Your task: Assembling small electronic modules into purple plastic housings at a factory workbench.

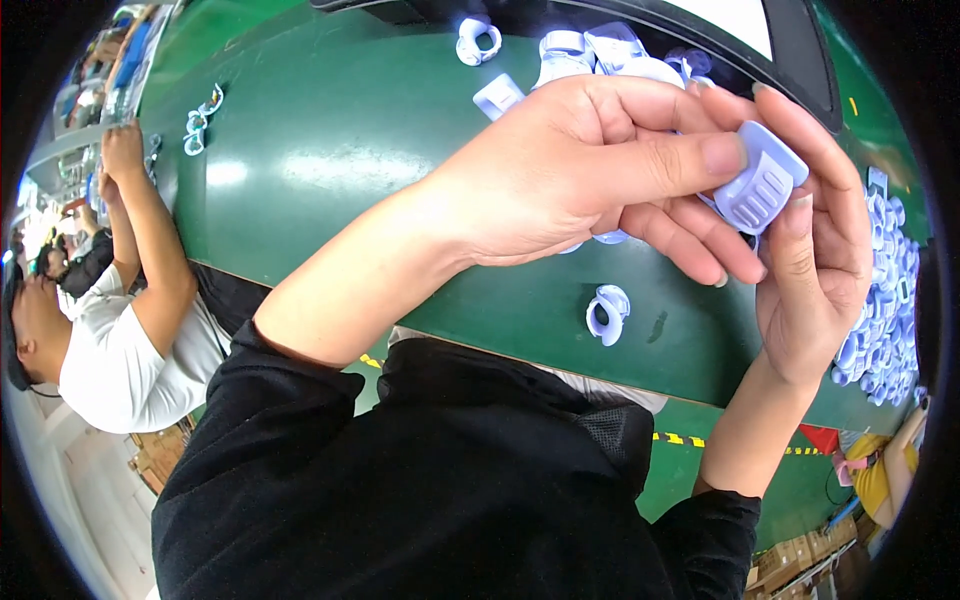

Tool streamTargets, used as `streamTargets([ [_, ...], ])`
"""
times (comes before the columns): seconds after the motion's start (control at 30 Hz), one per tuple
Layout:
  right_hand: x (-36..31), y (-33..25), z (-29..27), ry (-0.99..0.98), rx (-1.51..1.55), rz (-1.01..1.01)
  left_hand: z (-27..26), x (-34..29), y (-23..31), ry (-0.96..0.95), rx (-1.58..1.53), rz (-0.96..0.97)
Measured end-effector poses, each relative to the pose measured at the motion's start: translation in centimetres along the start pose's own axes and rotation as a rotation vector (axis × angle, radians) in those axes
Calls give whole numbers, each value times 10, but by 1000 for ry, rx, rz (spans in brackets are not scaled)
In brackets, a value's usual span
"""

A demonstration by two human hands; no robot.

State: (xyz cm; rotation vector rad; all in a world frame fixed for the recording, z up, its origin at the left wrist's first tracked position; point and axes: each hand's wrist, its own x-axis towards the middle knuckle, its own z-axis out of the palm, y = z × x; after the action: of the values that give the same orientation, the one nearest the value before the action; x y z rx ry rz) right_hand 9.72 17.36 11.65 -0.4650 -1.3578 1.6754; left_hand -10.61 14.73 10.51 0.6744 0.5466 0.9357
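A lavender plastic part (764, 190) with a rounded edge and a row of raised ribs is held up at the upper right, over the table. My left hand (575, 160) reaches across from the left and pinches its upper left side between thumb and fingers. From the right, my right hand (822, 255) grips its lower right edge, thumb on the ribbed face and fingers curled behind. What lies behind the part is hidden by my fingers. Beneath my hands, a loose ring-shaped lavender piece (607, 315) rests near the table's front edge.
The green table (330, 130) carries a cluster of lavender parts (610, 50) beyond my hands and a single lavender ring (478, 42). A big heap of similar pieces (880, 300) lies at the right. Small clear-blue pieces (197, 125) are at left, near a seated co-worker (130, 350).
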Motion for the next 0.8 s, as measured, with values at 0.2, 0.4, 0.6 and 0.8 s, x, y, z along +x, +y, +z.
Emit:
streamTargets([
  [0.2, -5, -7, -4, 136, -534, -28, 4, 4, 1, 42, 199, 41],
  [0.4, -5, 20, -15, 102, -298, 7, -3, -1, -3, 20, -76, 89],
  [0.6, -1, 17, -26, -81, -265, -18, -1, 0, -4, 11, 160, 69],
  [0.8, 1, 15, -19, -214, -511, -145, 0, 1, -3, 7, 150, 81],
])
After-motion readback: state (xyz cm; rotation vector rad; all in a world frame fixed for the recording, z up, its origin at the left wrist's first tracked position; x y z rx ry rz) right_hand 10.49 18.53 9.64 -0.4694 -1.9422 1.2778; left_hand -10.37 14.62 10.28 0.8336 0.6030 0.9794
